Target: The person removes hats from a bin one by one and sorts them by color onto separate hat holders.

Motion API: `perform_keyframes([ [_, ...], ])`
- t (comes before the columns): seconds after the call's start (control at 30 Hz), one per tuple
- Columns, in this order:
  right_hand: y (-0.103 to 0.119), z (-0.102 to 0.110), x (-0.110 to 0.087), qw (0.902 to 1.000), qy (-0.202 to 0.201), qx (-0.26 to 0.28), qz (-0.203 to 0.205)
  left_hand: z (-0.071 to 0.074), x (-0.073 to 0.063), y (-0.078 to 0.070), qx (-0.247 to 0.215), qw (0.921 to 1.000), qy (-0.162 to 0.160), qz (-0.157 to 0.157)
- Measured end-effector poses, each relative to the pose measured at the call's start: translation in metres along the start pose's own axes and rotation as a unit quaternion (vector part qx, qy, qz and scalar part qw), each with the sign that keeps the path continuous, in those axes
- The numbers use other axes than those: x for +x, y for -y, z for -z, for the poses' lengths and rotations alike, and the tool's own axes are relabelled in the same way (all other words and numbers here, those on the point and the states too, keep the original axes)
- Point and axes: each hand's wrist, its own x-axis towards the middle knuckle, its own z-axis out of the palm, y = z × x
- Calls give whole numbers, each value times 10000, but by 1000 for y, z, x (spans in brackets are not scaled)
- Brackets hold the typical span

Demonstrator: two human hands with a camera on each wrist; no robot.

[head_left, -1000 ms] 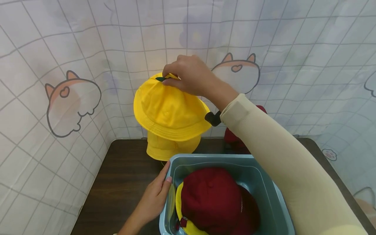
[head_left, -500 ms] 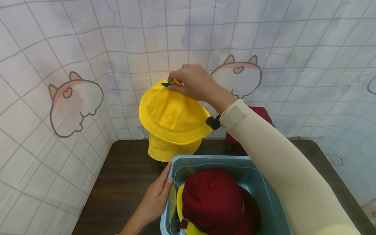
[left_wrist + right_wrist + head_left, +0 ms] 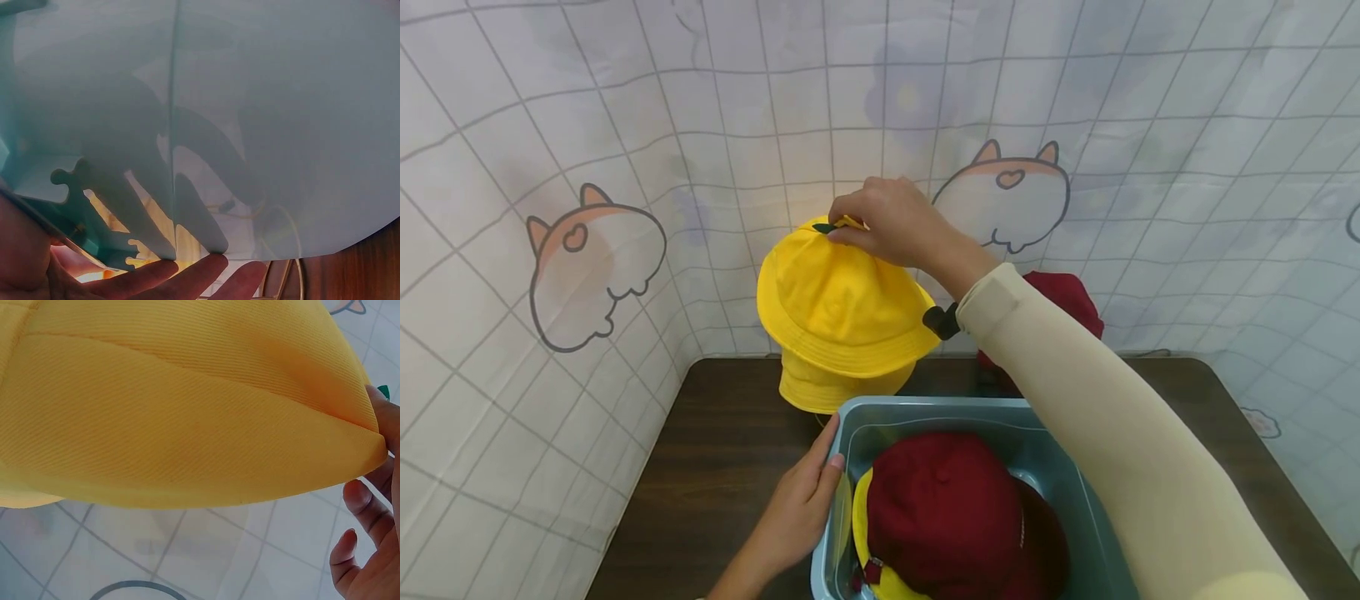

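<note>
My right hand [image 3: 887, 221] pinches the top of a yellow bucket hat [image 3: 842, 308], where a small green tab sticks out by the fingertips. The hat's brim tilts down and overlaps the second yellow hat [image 3: 816, 383] below it. In the right wrist view the cloth of the held hat [image 3: 169, 425] fills most of the picture. At the left my other hand [image 3: 793, 508] grips the side of a blue plastic bin [image 3: 940, 402], thumb at the rim. Its fingers [image 3: 194, 272] lie against the bin's wall in the left wrist view. A dark red hat [image 3: 943, 508] lies inside over yellow cloth [image 3: 861, 500].
Another dark red hat [image 3: 1067, 304] stands at the back right, partly behind my right sleeve [image 3: 1075, 400]. Thin gold wire [image 3: 297, 244] shows beyond the bin. A patterned curtain [image 3: 737, 125] hangs behind the dark wooden table [image 3: 700, 467].
My right hand has come down a little with the yellow hat, so its brim now covers more of the hat below. The left hand stays on the bin.
</note>
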Motion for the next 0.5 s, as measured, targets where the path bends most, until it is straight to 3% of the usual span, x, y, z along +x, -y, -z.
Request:
perform_keyframes([
  [0.5,2,-17,1,9999,87,-26,-131,0,0,1,-1,10000,-51,-59],
])
